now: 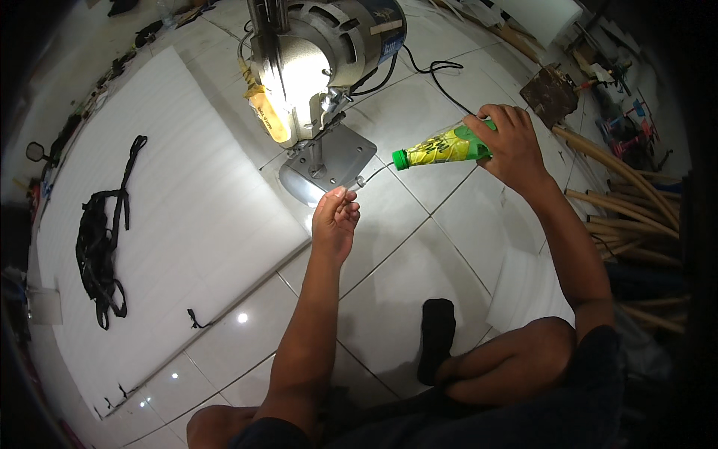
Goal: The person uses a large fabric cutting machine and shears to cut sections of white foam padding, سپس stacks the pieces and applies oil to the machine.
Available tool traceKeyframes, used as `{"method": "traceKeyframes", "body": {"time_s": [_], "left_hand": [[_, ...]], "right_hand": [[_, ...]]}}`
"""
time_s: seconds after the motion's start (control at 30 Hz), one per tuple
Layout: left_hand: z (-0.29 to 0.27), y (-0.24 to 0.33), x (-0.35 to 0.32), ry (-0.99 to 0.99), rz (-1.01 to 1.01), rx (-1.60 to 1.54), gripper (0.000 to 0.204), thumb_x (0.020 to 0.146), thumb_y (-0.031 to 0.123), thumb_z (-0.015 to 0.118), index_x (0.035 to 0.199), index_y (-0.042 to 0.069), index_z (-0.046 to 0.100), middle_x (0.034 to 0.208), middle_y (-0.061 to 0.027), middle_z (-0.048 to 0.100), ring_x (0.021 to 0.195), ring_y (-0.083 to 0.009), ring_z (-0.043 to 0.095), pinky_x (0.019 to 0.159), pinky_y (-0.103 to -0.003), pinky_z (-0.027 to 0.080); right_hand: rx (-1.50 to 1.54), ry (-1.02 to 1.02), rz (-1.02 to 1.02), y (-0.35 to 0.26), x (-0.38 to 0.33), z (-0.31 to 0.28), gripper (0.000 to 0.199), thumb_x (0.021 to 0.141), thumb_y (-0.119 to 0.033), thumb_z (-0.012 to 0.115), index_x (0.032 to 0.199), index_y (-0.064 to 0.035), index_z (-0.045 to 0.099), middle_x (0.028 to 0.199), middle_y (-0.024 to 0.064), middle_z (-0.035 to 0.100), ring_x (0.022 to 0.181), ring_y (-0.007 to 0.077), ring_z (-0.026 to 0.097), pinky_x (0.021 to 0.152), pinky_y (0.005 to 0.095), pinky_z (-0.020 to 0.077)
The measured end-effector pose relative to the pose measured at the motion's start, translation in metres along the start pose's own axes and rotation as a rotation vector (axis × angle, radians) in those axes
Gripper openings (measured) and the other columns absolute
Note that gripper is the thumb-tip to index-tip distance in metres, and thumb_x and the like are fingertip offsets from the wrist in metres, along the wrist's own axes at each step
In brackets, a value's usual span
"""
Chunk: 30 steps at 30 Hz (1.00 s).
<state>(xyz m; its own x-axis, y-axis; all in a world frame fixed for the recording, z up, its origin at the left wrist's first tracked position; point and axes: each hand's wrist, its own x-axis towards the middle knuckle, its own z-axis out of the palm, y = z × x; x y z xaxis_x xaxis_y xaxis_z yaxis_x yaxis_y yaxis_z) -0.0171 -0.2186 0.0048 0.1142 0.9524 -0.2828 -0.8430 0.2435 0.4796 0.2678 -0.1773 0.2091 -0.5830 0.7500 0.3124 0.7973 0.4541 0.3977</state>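
Note:
My right hand [512, 150] is wrapped round a green and yellow plastic bottle [441, 148], tipped sideways with its green cap [401, 159] to the left. A thin dark tube [380, 170] runs from the cap down to a small clear tube-like container [358, 182]. My left hand [336, 217] pinches that small clear container between thumb and fingers. Whether the thin tube reaches inside its mouth I cannot tell. Just beyond my left hand stands a cutting machine [310, 82] with a lit lamp, on a grey metal base plate [351, 150].
A thick white foam sheet [194, 202] lies on the tiled floor at left, with a bundle of black straps [96, 247] on it. A black cable [441, 66] trails behind the machine. Cardboard tubes [636, 213] are piled at right, near a white foam roll [527, 288].

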Motion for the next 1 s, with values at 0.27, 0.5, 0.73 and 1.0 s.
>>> {"method": "traceKeyframes", "body": {"time_s": [0.27, 0.5, 0.73, 1.0], "left_hand": [[-0.003, -0.001, -0.002, -0.010, -0.028, 0.015, 0.022, 0.089, 0.023, 0.067, 0.103, 0.009, 0.057, 0.096, -0.0066, 0.061, 0.081, -0.0153, 0.058, 0.072, -0.027, 0.047], [0.006, -0.008, -0.005, -0.033, -0.079, -0.008, 0.020, 0.091, 0.021, 0.065, 0.104, 0.008, 0.057, 0.097, -0.0066, 0.062, 0.081, -0.0150, 0.059, 0.072, -0.026, 0.048], [0.009, -0.001, -0.008, -0.140, -0.138, -0.223, 0.016, 0.095, 0.020, 0.058, 0.104, 0.007, 0.057, 0.090, -0.0037, 0.062, 0.076, -0.0111, 0.059, 0.070, -0.024, 0.048], [-0.001, 0.020, -0.009, -0.083, -0.077, -0.149, 0.017, 0.092, 0.023, 0.063, 0.099, 0.008, 0.057, 0.088, -0.0028, 0.061, 0.074, -0.0121, 0.058, 0.070, -0.023, 0.047]], "right_hand": [[-0.013, 0.015, -0.032, -0.002, 0.004, -0.004, 0.066, 0.059, -0.010, 0.085, 0.119, -0.0178, 0.058, 0.113, 0.0027, 0.051, 0.108, 0.0209, 0.050, 0.096, 0.0409, 0.0399], [-0.058, 0.061, -0.092, -0.019, 0.020, -0.011, 0.065, 0.061, -0.012, 0.086, 0.119, -0.0188, 0.059, 0.122, 0.0034, 0.050, 0.121, 0.0225, 0.045, 0.108, 0.0457, 0.0330], [0.048, 0.235, -0.097, -0.022, 0.042, -0.033, 0.066, 0.058, -0.018, 0.088, 0.117, -0.0215, 0.060, 0.128, 0.0026, 0.050, 0.126, 0.0261, 0.046, 0.101, 0.0428, 0.0453], [0.059, 0.131, -0.144, -0.028, 0.052, -0.037, 0.063, 0.056, -0.010, 0.087, 0.113, -0.0163, 0.060, 0.117, 0.0018, 0.058, 0.112, 0.0234, 0.056, 0.080, 0.0348, 0.0560]]}}
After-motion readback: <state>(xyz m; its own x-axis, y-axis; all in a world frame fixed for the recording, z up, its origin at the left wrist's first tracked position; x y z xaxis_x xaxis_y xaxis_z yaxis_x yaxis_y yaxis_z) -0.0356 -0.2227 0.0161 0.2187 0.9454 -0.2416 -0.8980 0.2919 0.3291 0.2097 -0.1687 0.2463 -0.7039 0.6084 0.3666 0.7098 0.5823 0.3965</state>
